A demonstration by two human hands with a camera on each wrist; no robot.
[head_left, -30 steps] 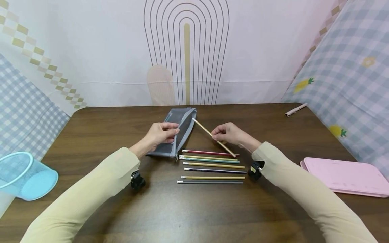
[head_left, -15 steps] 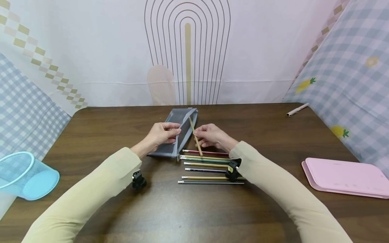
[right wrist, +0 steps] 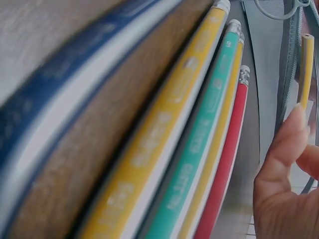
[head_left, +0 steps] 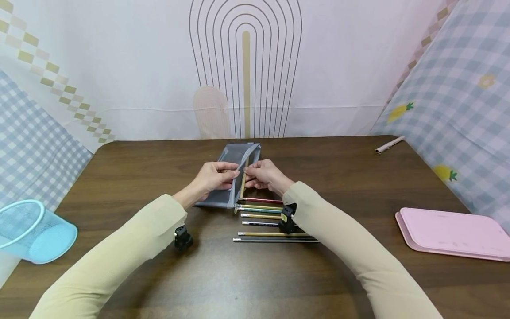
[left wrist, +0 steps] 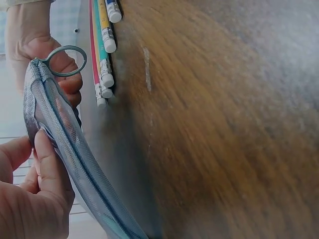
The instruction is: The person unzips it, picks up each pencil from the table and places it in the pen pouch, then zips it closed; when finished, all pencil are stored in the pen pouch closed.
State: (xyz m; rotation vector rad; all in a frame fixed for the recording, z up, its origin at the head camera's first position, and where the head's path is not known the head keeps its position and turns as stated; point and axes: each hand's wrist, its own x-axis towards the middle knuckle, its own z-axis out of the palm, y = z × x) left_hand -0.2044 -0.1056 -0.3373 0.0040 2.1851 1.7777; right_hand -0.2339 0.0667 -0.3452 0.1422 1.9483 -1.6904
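In the head view my left hand [head_left: 213,178] pinches the near edge of a grey mesh zip pencil case [head_left: 231,153], holding its mouth apart. My right hand [head_left: 266,176] pinches a yellow pencil [head_left: 242,189] at that mouth, steeply angled, its upper part overlapped by the case edge. The flat unsharpened end of this yellow pencil [right wrist: 307,64] shows in the right wrist view. A ring zipper pull [left wrist: 65,48] hangs at the case's end. Beside the case lie several pencils in a row, among them a red pencil [head_left: 260,200], a navy pencil [head_left: 259,223] and a grey pencil [head_left: 275,240].
A light blue mesh pen cup [head_left: 53,241] lies on its side at the left. On the right is a flat pink case [head_left: 454,232]. A white pen [head_left: 389,145] lies near the table's back right corner. The right forearm passes over the pencil row's right ends.
My right hand has moved left to the pencil case, and the yellow pencil has swung from slanted to nearly upright in view at its mouth. My left hand has stayed almost in place.
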